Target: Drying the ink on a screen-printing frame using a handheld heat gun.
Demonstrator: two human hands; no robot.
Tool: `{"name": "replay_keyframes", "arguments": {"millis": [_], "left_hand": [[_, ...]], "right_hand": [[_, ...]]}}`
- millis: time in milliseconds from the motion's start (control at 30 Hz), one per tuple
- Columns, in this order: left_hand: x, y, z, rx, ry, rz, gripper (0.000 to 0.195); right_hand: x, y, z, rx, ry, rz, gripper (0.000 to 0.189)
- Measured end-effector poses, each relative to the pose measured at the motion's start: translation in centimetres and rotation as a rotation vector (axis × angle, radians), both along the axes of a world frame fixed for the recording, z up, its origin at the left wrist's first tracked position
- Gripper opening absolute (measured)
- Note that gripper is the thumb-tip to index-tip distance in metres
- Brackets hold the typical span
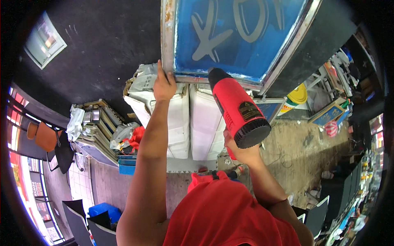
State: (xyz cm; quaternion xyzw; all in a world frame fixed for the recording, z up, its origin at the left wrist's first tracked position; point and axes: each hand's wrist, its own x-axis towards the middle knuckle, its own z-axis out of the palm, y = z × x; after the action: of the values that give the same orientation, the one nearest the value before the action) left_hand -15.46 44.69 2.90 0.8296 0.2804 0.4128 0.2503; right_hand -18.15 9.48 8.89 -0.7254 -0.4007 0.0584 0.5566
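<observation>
A screen-printing frame (212, 80) with blue mesh and large pale lettering stands before me against the dark wall. My left hand (165, 87) holds its lower left corner, thumb over the front and a finger along the outer side. In my right hand (243, 150) is a red heat gun (235, 104) with a black nozzle and a black ribbed rear cap. The nozzle points up at the lower edge of the mesh; whether it touches cannot be told. The gun's body hides most of its handle.
Worn white cartons (175, 123) stand under the frame. Stacked frames (98, 135) lean at left, near an orange chair (46, 136). At right are a yellow-lidded bucket (298, 93), a smaller blue screen (327, 115) and a thin cable (284, 158) on the floor. Black panels (75, 221) rise at lower left.
</observation>
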Motion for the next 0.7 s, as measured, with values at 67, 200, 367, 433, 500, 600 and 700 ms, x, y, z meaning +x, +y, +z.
{"name": "replay_keyframes", "arguments": {"millis": [67,200,367,433,500,600,700], "left_hand": [[0.0,0.1,-0.2,0.024,-0.013,0.001,0.065],[0.2,0.7,-0.4,0.125,-0.084,-0.015,0.063],[0.3,0.6,-0.5,0.069,-0.049,-0.007,0.062],[0.3,0.4,-0.3,0.029,-0.033,-0.012,0.062],[0.4,0.2,-0.4,0.049,-0.044,0.013,0.062],[0.3,0.3,-0.6,0.080,-0.052,0.024,0.061],[0.3,0.2,-0.6,0.061,-0.042,0.017,0.061]], "right_hand": [[-0.3,-0.6,0.1,-0.030,-0.063,-0.041,0.009],[-0.5,-2.1,-0.9,-0.091,-0.201,-0.112,0.007],[-1.1,-2.6,-1.5,-0.152,-0.041,-0.120,0.007],[-1.4,-2.5,-1.6,-0.171,0.036,-0.108,0.006],[-1.5,-1.9,-2.1,-0.081,0.182,-0.059,0.006],[-1.9,-1.4,0.1,-0.063,0.430,0.084,0.009],[-2.2,-0.7,0.2,0.073,0.558,0.076,0.010]]}}
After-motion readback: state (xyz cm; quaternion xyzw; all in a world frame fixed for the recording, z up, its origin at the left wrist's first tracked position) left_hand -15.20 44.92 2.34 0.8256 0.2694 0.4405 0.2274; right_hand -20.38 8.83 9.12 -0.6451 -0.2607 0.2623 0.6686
